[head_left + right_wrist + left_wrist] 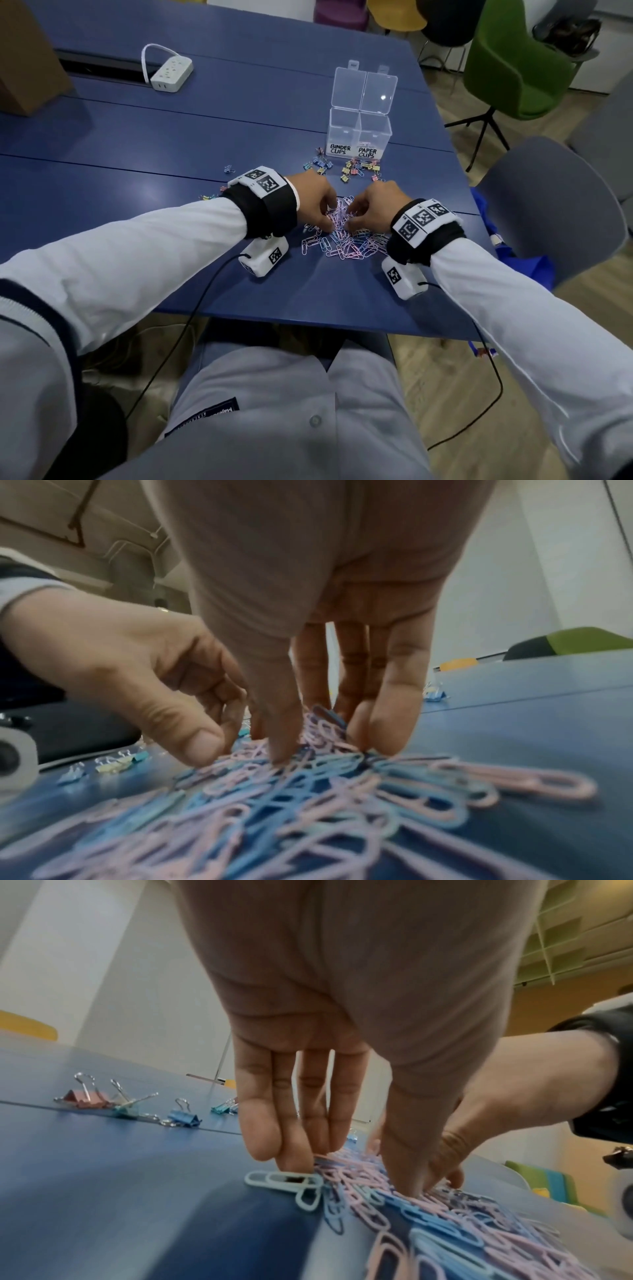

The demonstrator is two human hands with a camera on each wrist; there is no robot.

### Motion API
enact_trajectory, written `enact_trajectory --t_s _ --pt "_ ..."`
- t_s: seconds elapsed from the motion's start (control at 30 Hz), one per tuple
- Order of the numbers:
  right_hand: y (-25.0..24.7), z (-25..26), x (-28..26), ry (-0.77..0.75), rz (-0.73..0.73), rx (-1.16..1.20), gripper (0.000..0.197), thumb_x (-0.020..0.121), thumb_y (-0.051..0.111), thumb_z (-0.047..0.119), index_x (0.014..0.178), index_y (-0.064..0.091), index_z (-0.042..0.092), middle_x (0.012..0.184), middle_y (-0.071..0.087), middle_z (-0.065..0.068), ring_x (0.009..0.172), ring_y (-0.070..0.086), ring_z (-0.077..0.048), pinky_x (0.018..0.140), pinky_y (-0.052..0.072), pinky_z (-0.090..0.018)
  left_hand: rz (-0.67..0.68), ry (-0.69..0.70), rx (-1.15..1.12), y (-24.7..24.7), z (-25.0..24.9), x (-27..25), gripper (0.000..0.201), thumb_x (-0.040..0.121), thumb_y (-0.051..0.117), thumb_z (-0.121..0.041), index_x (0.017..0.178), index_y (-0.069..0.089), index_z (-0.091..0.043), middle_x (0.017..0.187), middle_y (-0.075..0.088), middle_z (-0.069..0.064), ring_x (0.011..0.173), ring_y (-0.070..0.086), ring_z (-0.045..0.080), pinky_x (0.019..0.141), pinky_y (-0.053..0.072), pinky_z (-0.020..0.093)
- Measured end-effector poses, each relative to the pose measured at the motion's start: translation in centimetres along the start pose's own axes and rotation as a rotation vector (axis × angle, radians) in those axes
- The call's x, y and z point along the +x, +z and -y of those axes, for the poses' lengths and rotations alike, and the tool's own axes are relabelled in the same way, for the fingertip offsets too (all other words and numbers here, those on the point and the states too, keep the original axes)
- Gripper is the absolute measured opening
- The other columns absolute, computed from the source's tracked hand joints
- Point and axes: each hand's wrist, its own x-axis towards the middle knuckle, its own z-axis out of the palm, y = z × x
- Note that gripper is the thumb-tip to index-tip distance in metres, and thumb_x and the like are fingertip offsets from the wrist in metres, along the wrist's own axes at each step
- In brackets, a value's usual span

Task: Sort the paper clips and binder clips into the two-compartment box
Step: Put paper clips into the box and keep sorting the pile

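A heap of pink and blue paper clips (342, 240) (394, 1191) (308, 791) lies on the blue table near its front edge. My left hand (329, 219) (352, 1172) (212, 731) and right hand (352, 219) (329, 748) (455, 1150) both reach down into the heap, each pinching a bunch of clips between thumb and fingers. Coloured binder clips (352, 168) (92, 1099) (113, 761) lie scattered beyond the hands. Behind them stands the clear two-compartment box (359, 137), lid up, labelled BINDER CLIPS on the left and PAPER CLIPS on the right.
A white power strip (171, 73) lies at the back left beside a cardboard box (24, 58). A grey chair (555, 205) and a blue bag (513, 260) stand off the table's right edge. The table's front edge (308, 325) is close behind my wrists.
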Motion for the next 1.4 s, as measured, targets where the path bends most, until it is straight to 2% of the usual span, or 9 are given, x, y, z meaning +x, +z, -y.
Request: enact_trajectory --t_s 0.17,0.37,0.47,0.57,0.7,0.9,1.13,1.23,1.4 --pt "0.0 0.0 0.1 -0.002 -0.039 0.035 0.018 0.079 0.075 0.018 0.097 0.077 0.015 0.089 0.074 -0.004 0.062 0.054 -0.006 0.074 0.052 -0.024 -0.005 0.0 0.02 0.2 -0.2 0.0 0.052 0.075 0.075 -0.043 0.118 0.065 -0.015 0.106 0.07 0.001 0.094 0.064 0.02 0.075 0.044 0.023" --pt "-0.1 -0.9 0.1 0.021 -0.083 0.043 0.013 0.08 0.072 0.016 0.092 0.078 0.017 0.087 0.073 -0.005 0.077 0.064 -0.016 0.081 0.057 -0.032 -0.017 0.028 0.06 0.1 -0.7 0.1 0.048 0.076 0.074 -0.042 0.118 0.065 -0.019 0.103 0.071 0.0 0.093 0.065 0.022 0.077 0.048 0.026" --pt "-1.1 -1.7 0.7 0.05 -0.097 0.09 0.01 0.081 0.07 0.016 0.087 0.077 0.018 0.067 0.07 0.004 0.061 0.064 -0.004 0.074 0.056 -0.022 -0.004 0.064 0.101 -0.2 -0.9 0.6 0.032 0.078 0.074 -0.035 0.107 0.071 -0.021 0.095 0.072 -0.001 0.088 0.066 0.021 0.081 0.054 0.032" --pt "-2.8 -2.6 1.6 0.071 -0.127 0.288 0.003 0.081 0.073 0.01 0.082 0.075 0.011 0.045 0.062 0.013 0.041 0.058 0.005 0.054 0.05 -0.008 -0.006 0.11 0.13 -0.4 -0.9 1.2 0.018 0.082 0.07 -0.026 0.099 0.074 -0.022 0.089 0.073 -0.002 0.083 0.067 0.018 0.08 0.056 0.035" --pt "-5.6 -4.2 4.5 0.093 -0.241 0.538 0.011 0.079 0.075 0.003 0.09 0.073 0.002 0.049 0.066 0.01 0.045 0.062 -0.002 0.052 0.054 -0.015 -0.017 0.165 0.109 -0.6 -0.1 2.4 0.016 0.085 0.066 -0.021 0.098 0.075 -0.018 0.092 0.075 0.0 0.084 0.069 0.019 0.082 0.056 0.034" --pt "-8.7 -5.4 10.2 0.139 -0.404 0.721 0.012 0.081 0.07 -0.002 0.093 0.069 -0.004 0.067 0.063 -0.012 0.052 0.06 -0.015 0.059 0.059 -0.026 0.015 0.21 0.021 -1.6 1.7 3.7 0.016 0.086 0.066 -0.022 0.098 0.075 -0.018 0.09 0.074 -0.002 0.074 0.063 0.01 0.077 0.053 0.025" --pt "-9.7 -5.7 15.0 0.226 -0.379 0.461 0.015 0.076 0.074 0.005 0.07 0.07 0.018 0.077 0.072 -0.014 0.065 0.069 -0.025 0.059 0.056 -0.028 -0.037 0.144 -0.13 -4.1 2.5 3.6 0.014 0.082 0.068 -0.024 0.092 0.076 -0.02 0.071 0.071 -0.009 0.069 0.068 0.007 0.074 0.055 0.023" --pt "-9.5 -5.6 15.5 0.247 -0.351 0.374 0.013 0.074 0.075 0.007 0.077 0.073 0.019 0.082 0.073 -0.011 0.073 0.072 -0.023 0.056 0.053 -0.023 -0.124 0.131 -0.193 -6.7 2.3 4.2 0.013 0.082 0.067 -0.023 0.091 0.076 -0.02 0.07 0.073 -0.006 0.066 0.07 0.006 0.072 0.054 0.017" --pt "-9.9 -5.7 15.7 0.209 -0.343 0.275 0.031 0.072 0.08 0.015 0.103 0.075 0.019 0.095 0.073 -0.006 0.085 0.069 -0.014 0.088 0.054 -0.026 -0.305 0.059 -0.345 -10.2 1.7 7.6 0.011 0.082 0.069 -0.025 0.089 0.076 -0.021 0.067 0.071 -0.009 0.057 0.066 -0.001 0.066 0.054 0.012"
